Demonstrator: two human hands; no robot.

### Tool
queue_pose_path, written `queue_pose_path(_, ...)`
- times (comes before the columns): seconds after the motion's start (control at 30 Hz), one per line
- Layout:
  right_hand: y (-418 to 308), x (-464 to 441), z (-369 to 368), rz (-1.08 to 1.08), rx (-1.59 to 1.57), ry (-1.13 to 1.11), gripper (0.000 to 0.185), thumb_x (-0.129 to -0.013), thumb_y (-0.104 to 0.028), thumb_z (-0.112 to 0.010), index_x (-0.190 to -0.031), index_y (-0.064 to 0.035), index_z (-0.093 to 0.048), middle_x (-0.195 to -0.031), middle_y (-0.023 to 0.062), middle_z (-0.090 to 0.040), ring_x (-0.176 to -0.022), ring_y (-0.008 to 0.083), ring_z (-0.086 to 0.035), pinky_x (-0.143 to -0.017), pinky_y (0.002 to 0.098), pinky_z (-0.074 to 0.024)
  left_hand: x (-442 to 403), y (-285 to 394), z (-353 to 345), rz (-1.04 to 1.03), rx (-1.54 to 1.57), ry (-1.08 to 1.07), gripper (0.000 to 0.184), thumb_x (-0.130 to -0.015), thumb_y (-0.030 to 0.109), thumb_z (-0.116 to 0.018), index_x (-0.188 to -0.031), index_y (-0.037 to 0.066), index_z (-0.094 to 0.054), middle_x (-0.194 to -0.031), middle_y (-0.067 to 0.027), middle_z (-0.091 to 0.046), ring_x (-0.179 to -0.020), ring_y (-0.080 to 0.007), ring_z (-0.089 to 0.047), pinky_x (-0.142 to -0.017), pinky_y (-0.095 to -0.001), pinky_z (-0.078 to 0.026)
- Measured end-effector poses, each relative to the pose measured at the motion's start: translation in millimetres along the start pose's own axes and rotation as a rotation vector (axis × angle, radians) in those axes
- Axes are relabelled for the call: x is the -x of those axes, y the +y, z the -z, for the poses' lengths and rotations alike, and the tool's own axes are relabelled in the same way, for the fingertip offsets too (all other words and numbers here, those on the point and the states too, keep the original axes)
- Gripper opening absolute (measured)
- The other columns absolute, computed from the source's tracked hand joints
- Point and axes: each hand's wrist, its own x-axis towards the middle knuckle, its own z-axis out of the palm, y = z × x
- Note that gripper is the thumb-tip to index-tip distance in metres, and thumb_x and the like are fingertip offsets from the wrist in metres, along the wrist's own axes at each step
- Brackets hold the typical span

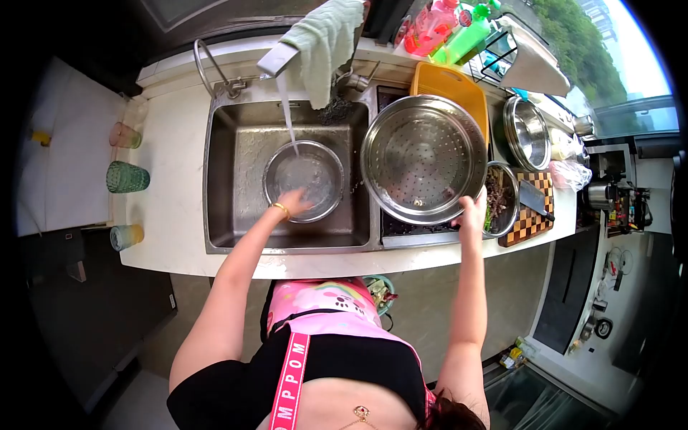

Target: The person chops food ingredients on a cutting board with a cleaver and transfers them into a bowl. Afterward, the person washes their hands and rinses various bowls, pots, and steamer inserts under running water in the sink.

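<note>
Water runs from the faucet (278, 59) into a round metal bowl (269, 188) standing in the sink. My left hand (295, 203), with a bangle on the wrist, reaches over the bowl's near rim, its fingers stretched out at the water and somewhat blurred. To the right of the sink basin is a large steel steamer tray (424, 161) with a perforated bottom, tilted a little. My right hand (470, 212) is closed on the tray's lower right rim.
A yellow cutting board (451, 89) leans behind the steamer tray. A bowl of chopped food (502, 197) and a checkered board (527, 223) with a cleaver (534, 199) lie right. Stacked metal bowls (529, 132) stand behind. Glasses (127, 176) line the left counter.
</note>
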Motion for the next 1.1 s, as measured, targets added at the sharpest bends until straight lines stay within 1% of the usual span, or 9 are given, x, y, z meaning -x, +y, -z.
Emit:
queue_pose_path(0.07,4.2,-36.8,22.5,-0.153,-0.123,-0.045,0.045,-0.076,0.000,-0.045,-0.120,-0.0084,-0.040,-0.087,0.0107,-0.059,-0.048,0.0151,-0.056,-0.030,0.0219,-0.0428,21.8,-11.4,-17.6,-0.118,-0.407,-0.141,0.040,-0.081,0.026,-0.062,-0.118,0.011,-0.057,-0.114,-0.0138,-0.062,-0.104,-0.0303,-0.060,-0.097,-0.0422,-0.040)
queue_pose_path(0.17,-11.1,-69.9,23.5,-0.288,-0.346,-0.008,0.027,-0.079,-0.002,-0.052,-0.106,-0.0034,-0.047,-0.083,0.0086,-0.058,-0.057,0.0154,-0.057,-0.042,0.0220,-0.0492,0.7,-38.5,-49.6,-0.075,-0.560,-0.248,0.035,-0.079,0.026,-0.063,-0.112,0.013,-0.061,-0.107,-0.0101,-0.065,-0.100,-0.0271,-0.062,-0.091,-0.0415,-0.044)
queue_pose_path(0.3,-10.5,-114.2,22.7,-0.284,-0.400,-0.009,0.019,-0.081,-0.005,-0.058,-0.098,0.0002,-0.049,-0.103,0.0160,-0.053,-0.086,0.0292,-0.059,-0.074,0.0369,-0.0583,7.3,-47.4,-54.1,-0.155,-0.617,-0.221,0.022,-0.079,0.020,-0.060,-0.101,0.014,-0.062,-0.099,-0.0082,-0.066,-0.095,-0.0261,-0.064,-0.082,-0.0398,-0.047)
queue_pose_path(0.43,-2.1,-146.2,36.4,-0.414,-0.701,-0.164,0.041,-0.092,-0.019,-0.054,-0.120,0.0067,-0.038,-0.121,0.0296,-0.045,-0.109,0.0400,-0.053,-0.086,0.0466,-0.0539,28.4,-36.7,-23.0,-0.466,-0.460,0.168,0.014,-0.078,0.010,-0.053,-0.092,0.011,-0.057,-0.087,-0.0089,-0.065,-0.084,-0.0266,-0.063,-0.075,-0.0391,-0.046)
queue_pose_path(0.53,-0.9,-127.0,36.7,-0.271,-0.492,-0.176,0.049,-0.095,-0.024,-0.048,-0.133,0.0010,-0.028,-0.124,0.0301,-0.044,-0.109,0.0405,-0.055,-0.086,0.0462,-0.0522,25.0,-18.6,3.6,-0.454,-0.477,0.343,0.005,-0.082,0.013,-0.049,-0.084,0.012,-0.054,-0.078,-0.0068,-0.062,-0.083,-0.0237,-0.061,-0.078,-0.0377,-0.041)
queue_pose_path(0.63,-16.8,-64.4,4.8,-0.059,-0.159,-0.019,0.049,-0.094,-0.023,-0.050,-0.133,-0.0014,-0.029,-0.122,0.0216,-0.050,-0.097,0.0302,-0.061,-0.075,0.0386,-0.0554,9.1,4.5,49.9,-0.383,-0.250,0.438,0.008,-0.084,0.016,-0.053,-0.085,0.007,-0.053,-0.072,-0.0143,-0.060,-0.074,-0.0351,-0.060,-0.066,-0.0428,-0.045)
queue_pose_path(0.83,12.2,-4.2,-45.8,-0.060,-0.031,-0.423,0.023,-0.095,-0.015,-0.047,-0.113,-0.0024,-0.053,-0.093,0.0111,-0.064,-0.074,0.0155,-0.064,-0.059,0.0258,-0.0541,-59.2,-17.9,91.8,-0.121,0.284,0.676,0.024,-0.087,0.025,-0.057,-0.088,0.002,-0.057,-0.076,-0.0198,-0.060,-0.076,-0.0378,-0.059,-0.065,-0.0426,-0.045)
queue_pose_path(0.97,27.6,15.0,-102.6,-0.038,0.236,-0.742,0.024,-0.092,-0.015,-0.052,-0.109,0.0008,-0.057,-0.087,0.0087,-0.066,-0.077,0.0149,-0.064,-0.066,0.0268,-0.0522,-45.2,0.7,129.1,-0.130,0.341,0.760,0.028,-0.085,0.029,-0.059,-0.080,0.001,-0.061,-0.075,-0.0209,-0.061,-0.072,-0.0378,-0.059,-0.065,-0.0426,-0.046)
queue_pose_path(1.1,31.7,-3.5,-180.1,0.628,0.472,-0.635,0.041,-0.086,-0.015,-0.060,-0.121,0.0020,-0.049,-0.117,0.0240,-0.054,-0.113,0.0335,-0.051,-0.094,0.0366,-0.0416,-11.7,32.4,187.5,-0.298,0.243,0.537,0.029,-0.082,0.035,-0.063,-0.091,0.008,-0.068,-0.076,-0.0186,-0.064,-0.074,-0.0360,-0.062,-0.066,-0.0384,-0.048)
